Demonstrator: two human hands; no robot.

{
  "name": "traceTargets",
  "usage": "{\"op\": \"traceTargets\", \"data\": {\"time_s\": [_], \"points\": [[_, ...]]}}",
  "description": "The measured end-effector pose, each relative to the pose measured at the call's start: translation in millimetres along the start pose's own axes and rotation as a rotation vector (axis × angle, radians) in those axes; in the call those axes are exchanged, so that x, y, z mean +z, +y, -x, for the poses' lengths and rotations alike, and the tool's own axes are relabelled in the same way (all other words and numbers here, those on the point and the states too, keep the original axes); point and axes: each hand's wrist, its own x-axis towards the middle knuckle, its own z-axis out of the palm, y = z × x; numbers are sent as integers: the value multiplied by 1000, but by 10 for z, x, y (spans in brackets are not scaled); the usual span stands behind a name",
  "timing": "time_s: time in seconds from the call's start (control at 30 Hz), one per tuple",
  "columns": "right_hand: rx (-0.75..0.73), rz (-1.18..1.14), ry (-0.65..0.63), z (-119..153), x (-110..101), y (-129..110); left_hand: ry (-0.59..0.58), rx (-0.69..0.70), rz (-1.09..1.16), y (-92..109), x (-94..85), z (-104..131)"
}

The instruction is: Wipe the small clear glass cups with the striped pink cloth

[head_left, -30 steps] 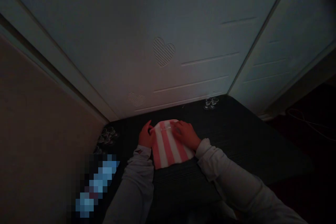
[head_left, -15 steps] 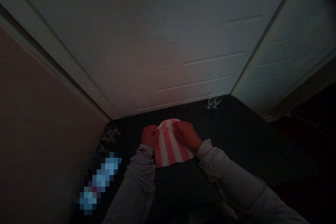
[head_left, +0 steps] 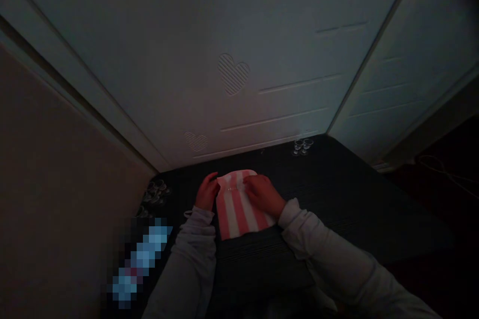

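A pink-and-white striped cloth (head_left: 237, 214) lies on the dark table. My left hand (head_left: 207, 193) is at the cloth's upper left edge, its fingers raised and slightly apart, with nothing visible in them. Over the cloth's upper right part, my right hand (head_left: 264, 193) has its fingertips drawn together. Beside those fingertips a small clear, shiny thing (head_left: 234, 189) shows on the cloth. Dim light hides its shape and whether the fingers hold it or only the fabric.
Two small stemmed glasses (head_left: 303, 146) stand at the table's back right. Several more glasses (head_left: 157, 190) cluster at the left edge, beside a pixelated bright object (head_left: 142, 261). A white panel with heart reliefs (head_left: 234, 75) rises behind the dark table (head_left: 337, 199).
My left hand has drawn back a little to the left from the cloth, and its fingers have loosened. The cloth's upper left corner is now uncovered. My right hand stays over the cloth.
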Motion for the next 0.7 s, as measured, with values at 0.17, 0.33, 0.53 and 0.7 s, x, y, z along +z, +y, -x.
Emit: {"op": "traceTargets", "data": {"time_s": [0.17,0.33,0.53,0.7], "points": [[-5,-70,-1,2,19,-1,-154,4,-143,-31,-16,-6],[3,-73,2,6,22,-1,-174,86,-300,10,46,30],[33,-65,-8,-14,20,-17,-146,97,-388,15,63,52],[33,-76,-6,-15,31,-14,-160,107,-345,13,57,46]]}}
